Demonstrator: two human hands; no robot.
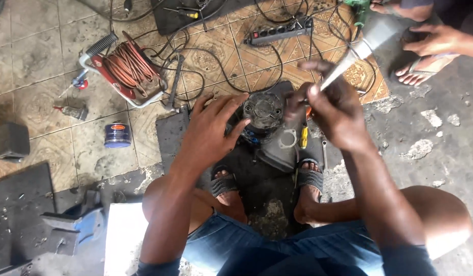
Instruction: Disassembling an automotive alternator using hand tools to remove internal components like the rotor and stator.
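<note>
A: Where's the dark motor housing (263, 113)?

B: On the floor (37, 56), middle, between the person's sandalled feet. The left hand (212, 129) lies spread across its side, grip apart, bracing rather than clamping.

A: And the right hand (332, 110)?

B: Grip together on a pale, blurred strip (356, 51) slanting toward the far right corner. I'd judge a firm brace and a slow approach best.

A: What crowds the work?

B: Largest first: the red cable reel (129, 69) to the far left, a power strip (280, 31) with trailing cords beyond, another person's foot (423, 69) far right, a blue tin (117, 135), then a yellow-handled screwdriver (303, 135) beside the housing.
</note>
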